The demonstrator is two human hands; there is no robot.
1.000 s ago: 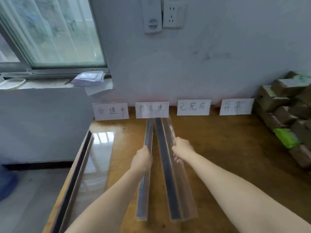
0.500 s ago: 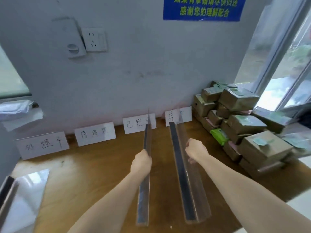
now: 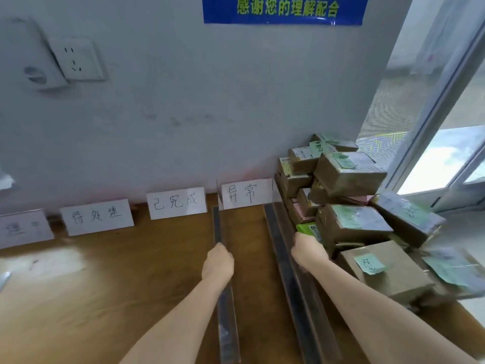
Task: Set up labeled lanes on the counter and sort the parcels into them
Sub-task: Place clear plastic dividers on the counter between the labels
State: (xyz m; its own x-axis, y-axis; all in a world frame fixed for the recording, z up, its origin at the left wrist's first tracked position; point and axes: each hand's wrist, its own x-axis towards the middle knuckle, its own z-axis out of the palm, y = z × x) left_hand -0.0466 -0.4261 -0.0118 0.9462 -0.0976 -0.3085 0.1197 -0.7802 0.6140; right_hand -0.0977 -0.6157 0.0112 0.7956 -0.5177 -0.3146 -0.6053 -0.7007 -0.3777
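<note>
Two long clear angle strips lie lengthwise on the wooden counter [image 3: 110,285], running toward the wall. My left hand [image 3: 218,264] grips the left strip [image 3: 227,324], whose far end reaches the left edge of the rightmost paper label [image 3: 246,193]. My right hand [image 3: 308,252] grips the right strip [image 3: 294,292], which runs along the label's right side beside the parcel pile [image 3: 351,206]. Other white labels [image 3: 176,203] [image 3: 97,216] stand against the wall to the left. The parcels are brown boxes with green notes.
A wall socket [image 3: 78,59] and a blue notice [image 3: 283,9] hang on the wall. A window [image 3: 433,122] is at the right behind the parcels. A fourth label [image 3: 23,228] is cut off at the left edge.
Both hands carried the two strips rightward along the counter, from the second label to either side of the rightmost label. The strips have spread apart, and the view turned right toward the parcels.
</note>
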